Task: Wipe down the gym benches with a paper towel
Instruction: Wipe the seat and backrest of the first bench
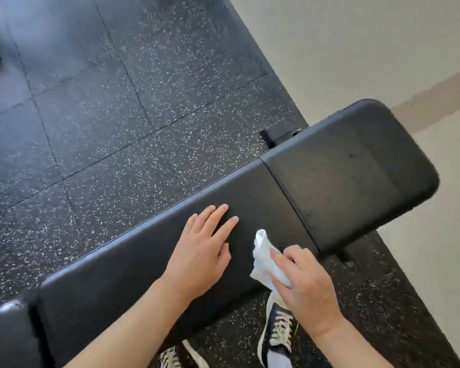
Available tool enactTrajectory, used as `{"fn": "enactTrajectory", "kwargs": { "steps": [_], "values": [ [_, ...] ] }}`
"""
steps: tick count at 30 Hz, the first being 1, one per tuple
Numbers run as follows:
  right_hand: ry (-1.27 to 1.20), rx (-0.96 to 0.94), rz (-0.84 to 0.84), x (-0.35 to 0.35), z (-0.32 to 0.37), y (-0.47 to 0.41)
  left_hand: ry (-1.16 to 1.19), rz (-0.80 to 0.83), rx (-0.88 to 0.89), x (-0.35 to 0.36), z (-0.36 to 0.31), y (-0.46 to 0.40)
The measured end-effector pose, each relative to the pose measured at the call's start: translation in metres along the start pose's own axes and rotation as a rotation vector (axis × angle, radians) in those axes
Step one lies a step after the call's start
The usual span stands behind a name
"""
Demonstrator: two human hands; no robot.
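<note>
Bench (133,274) runs lower-left to upper-right. Your left hand (202,248) lies flat, fingers spread; your right hand (303,285) pinches the paper towel (263,257). Sneakers (278,333) below on the speckled floor (117,115).

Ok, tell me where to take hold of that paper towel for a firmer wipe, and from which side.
Grip the paper towel at its bunched middle, coming from the near edge of the bench, as the right hand does now. The towel lies crumpled on the pad with a loose end pointing away; a hold nearer that end would probably keep more of it flat under the fingers. The left hand rests flat beside it.
</note>
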State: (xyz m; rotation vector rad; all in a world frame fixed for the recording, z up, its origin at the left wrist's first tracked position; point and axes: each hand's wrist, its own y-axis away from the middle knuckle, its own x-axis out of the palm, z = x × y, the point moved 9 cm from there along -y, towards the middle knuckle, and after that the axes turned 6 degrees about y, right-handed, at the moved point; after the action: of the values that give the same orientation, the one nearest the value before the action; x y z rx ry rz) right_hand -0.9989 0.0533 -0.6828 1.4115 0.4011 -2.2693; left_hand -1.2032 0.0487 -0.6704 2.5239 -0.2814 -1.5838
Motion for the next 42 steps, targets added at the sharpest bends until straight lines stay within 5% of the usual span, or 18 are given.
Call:
{"fn": "enactTrajectory", "kwargs": {
  "steps": [8,21,26,32,37,42],
  "values": [
    [-0.168,0.181,0.033,-0.013,-0.010,-0.003,-0.173,0.007,0.055,0.031,-0.009,-0.041],
    [-0.146,0.376,-0.209,-0.011,-0.013,-0.088,-0.195,-0.100,0.117,0.042,0.002,-0.042],
    [-0.052,0.388,-0.347,-0.006,-0.011,-0.058,-0.184,-0.109,0.121,0.039,-0.002,-0.045],
    [-0.001,0.667,-0.547,0.001,-0.005,0.000,-0.145,-0.122,0.124,0.036,-0.003,-0.042],
    [-0.263,0.918,-0.766,0.041,0.034,0.064,-0.125,-0.147,0.146,0.035,0.001,-0.041],
    [-0.430,0.974,-0.762,0.073,0.093,0.097,-0.108,-0.167,0.141,0.034,-0.003,-0.037]
  ]
}}
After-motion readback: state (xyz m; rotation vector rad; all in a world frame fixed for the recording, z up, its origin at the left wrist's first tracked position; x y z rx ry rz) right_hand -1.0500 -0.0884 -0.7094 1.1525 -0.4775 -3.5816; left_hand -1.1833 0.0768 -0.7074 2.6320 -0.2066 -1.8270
